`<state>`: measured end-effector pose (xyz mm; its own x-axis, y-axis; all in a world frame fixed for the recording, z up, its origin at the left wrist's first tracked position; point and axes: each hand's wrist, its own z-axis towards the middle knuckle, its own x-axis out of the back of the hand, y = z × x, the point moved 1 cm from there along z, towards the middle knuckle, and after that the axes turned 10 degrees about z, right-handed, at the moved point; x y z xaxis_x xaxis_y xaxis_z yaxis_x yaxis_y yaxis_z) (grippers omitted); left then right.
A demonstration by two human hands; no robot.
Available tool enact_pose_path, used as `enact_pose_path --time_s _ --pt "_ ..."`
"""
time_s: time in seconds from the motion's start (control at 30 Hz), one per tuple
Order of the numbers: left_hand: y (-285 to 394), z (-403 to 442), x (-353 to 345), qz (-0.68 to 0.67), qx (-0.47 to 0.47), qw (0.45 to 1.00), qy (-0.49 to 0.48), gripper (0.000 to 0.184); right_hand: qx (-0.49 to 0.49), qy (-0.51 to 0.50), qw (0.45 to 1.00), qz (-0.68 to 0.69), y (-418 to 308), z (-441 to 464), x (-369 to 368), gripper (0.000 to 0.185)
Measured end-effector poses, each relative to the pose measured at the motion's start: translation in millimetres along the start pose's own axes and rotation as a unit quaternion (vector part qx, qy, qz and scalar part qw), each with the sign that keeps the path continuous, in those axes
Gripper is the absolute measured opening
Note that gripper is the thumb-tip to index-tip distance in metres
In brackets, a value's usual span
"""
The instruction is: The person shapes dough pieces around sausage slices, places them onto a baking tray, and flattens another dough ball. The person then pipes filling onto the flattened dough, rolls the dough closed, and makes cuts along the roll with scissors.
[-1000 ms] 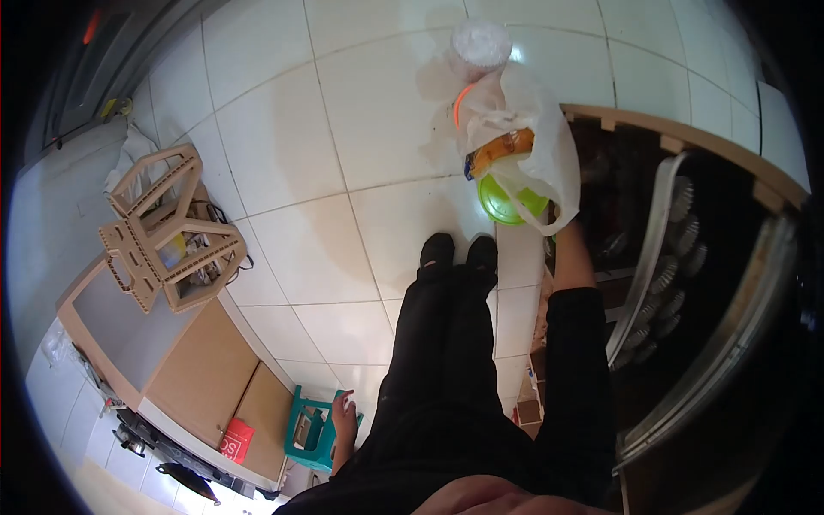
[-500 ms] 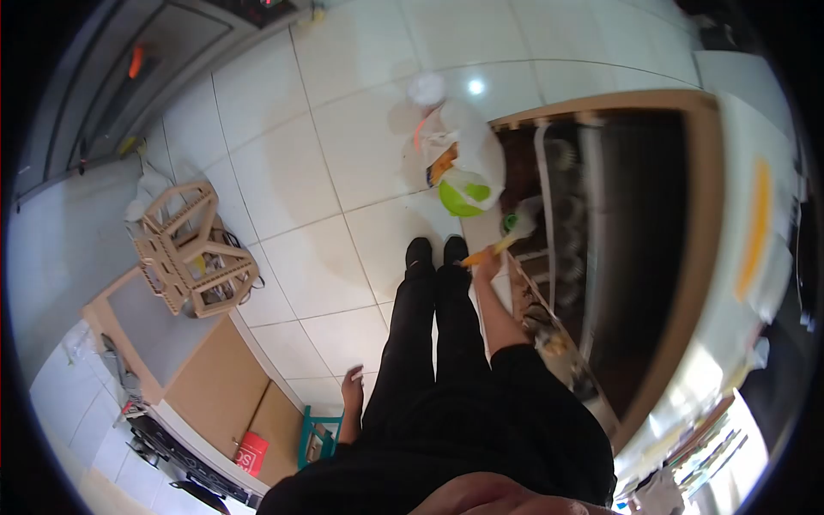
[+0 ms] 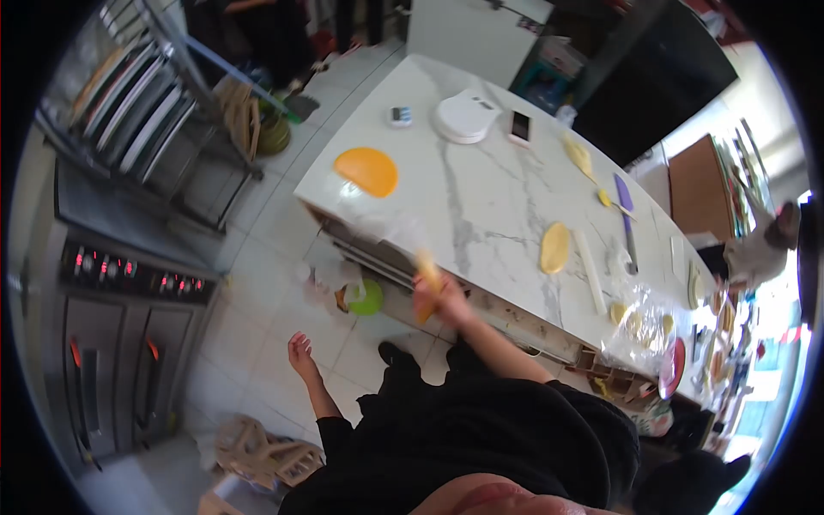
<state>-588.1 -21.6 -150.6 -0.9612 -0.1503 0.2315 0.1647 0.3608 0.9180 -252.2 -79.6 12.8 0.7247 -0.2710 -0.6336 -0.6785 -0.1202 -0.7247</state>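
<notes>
My right hand point(image 3: 442, 296) is wrapped around a brush-like tool point(image 3: 427, 264) with an orange and pale yellow handle, close to the front edge of the marble table point(image 3: 489, 210). Motion blurs the tool, and a whitish smear over the table edge may be its far end. My left hand point(image 3: 300, 350) hangs over the floor with fingers apart and nothing in it. On the tabletop, an orange half-moon scraper point(image 3: 367, 171) lies near the left corner. A flat yellow oval piece point(image 3: 555, 247), perhaps dough, lies farther right, beside a pale stick point(image 3: 589, 262).
A white scale point(image 3: 466, 118), a phone point(image 3: 520, 128) and a purple-handled knife point(image 3: 625, 196) lie on the table. A lime-green bowl point(image 3: 366, 297) is on the floor below. An oven point(image 3: 120, 343) and tray rack point(image 3: 133, 112) stand left. Other people point(image 3: 755, 249) are nearby.
My view has lifted from the floor and under-table space to the tabletop. My right hand has risen with the tool from beside my legs to the table edge.
</notes>
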Motion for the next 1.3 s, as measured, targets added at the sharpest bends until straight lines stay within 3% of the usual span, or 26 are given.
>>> enact_pose_path --time_s 0.1,0.17,0.27,0.43,0.6,0.67,0.8,1.0,1.07,1.3 --pt "28.5 4.4 -21.9 0.036 -0.055 0.995 -0.074 0.022 0.216 0.009 0.962 0.169 -79.9 -18.1 58.9 0.032" --pt "50.8 -5.6 -56.4 0.098 -0.125 0.977 -0.144 0.022 0.296 0.048 0.934 0.197 -127.5 -43.8 103.6 0.037" --pt "71.4 -31.7 -111.6 0.150 -0.211 0.951 -0.166 0.022 0.348 0.056 0.904 0.244 -158.6 -89.2 171.4 0.039" --pt "123.5 -111.2 -223.8 0.203 -0.342 0.908 -0.131 0.020 0.340 0.147 0.859 0.353 -151.4 -165.5 242.4 0.034" --pt "170.3 -164.7 -305.8 0.227 -0.503 0.828 -0.102 0.024 0.324 0.263 0.888 0.192 -135.1 -208.2 271.2 0.030" --pt "178.1 -177.3 -329.3 0.219 -0.532 0.810 -0.109 0.025 0.315 0.243 0.892 0.213 -133.4 -208.2 278.3 0.029" --pt "162.0 -178.2 -361.4 0.241 -0.541 0.794 -0.135 0.025 0.288 0.252 0.898 0.220 -155.4 -199.4 279.6 0.031" --pt "148.7 -179.3 -382.2 0.254 -0.569 0.761 -0.180 0.025 0.353 0.283 0.875 0.171 -177.7 -204.3 272.0 0.038" --pt "149.8 -183.7 -390.2 0.282 -0.597 0.731 -0.174 0.024 0.368 0.314 0.854 0.193 -175.5 -211.7 270.6 0.041" --pt "153.6 -183.6 -393.8 0.238 -0.608 0.734 -0.187 0.028 0.452 0.394 0.764 0.240 -147.1 -234.0 269.7 0.045"
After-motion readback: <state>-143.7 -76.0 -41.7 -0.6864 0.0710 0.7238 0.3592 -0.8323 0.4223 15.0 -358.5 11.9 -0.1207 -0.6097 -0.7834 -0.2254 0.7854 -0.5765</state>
